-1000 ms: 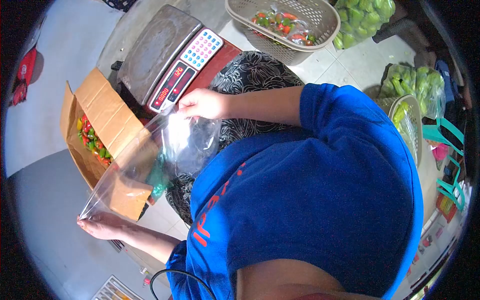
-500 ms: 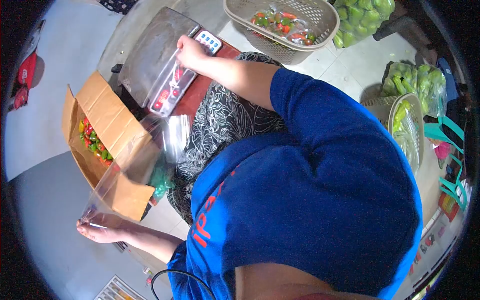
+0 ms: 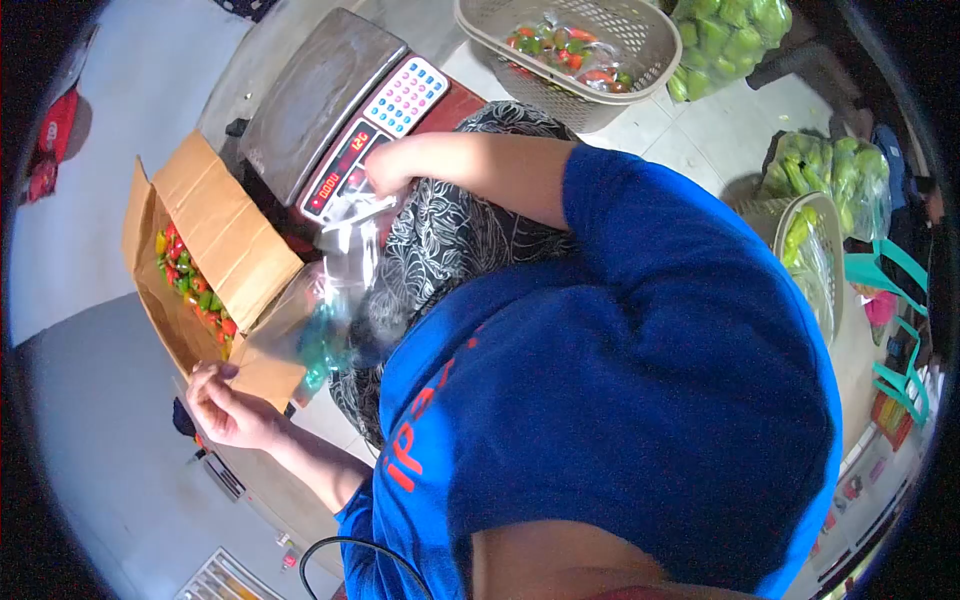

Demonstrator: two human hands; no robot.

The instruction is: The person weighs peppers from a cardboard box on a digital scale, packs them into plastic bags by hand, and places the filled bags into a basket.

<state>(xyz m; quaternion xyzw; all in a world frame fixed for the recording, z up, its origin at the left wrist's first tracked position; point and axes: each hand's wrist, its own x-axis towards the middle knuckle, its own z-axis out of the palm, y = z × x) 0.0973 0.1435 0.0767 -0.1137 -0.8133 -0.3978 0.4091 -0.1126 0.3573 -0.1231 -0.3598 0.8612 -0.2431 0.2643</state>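
Observation:
My left hand, at the lower left in front of the cardboard box, has its fingers curled around the thin edge of a clear plastic bag. Close to the display of the weighing scale, my right hand is closed on the bag's other end. The bag hangs slack between both hands, above the patterned dark cloth over my lap. Red, green and yellow peppers lie inside the open box. Something green shows behind the plastic.
The scale has a bare metal plate. A perforated basket at the top holds bagged peppers. Bags of green vegetables stand at the upper right, with another basket below. A dark cable loops at the bottom.
My right hand has come down from over the scale's keypad to beside its display. My left hand has moved up and right towards the box, and the bag hangs looser.

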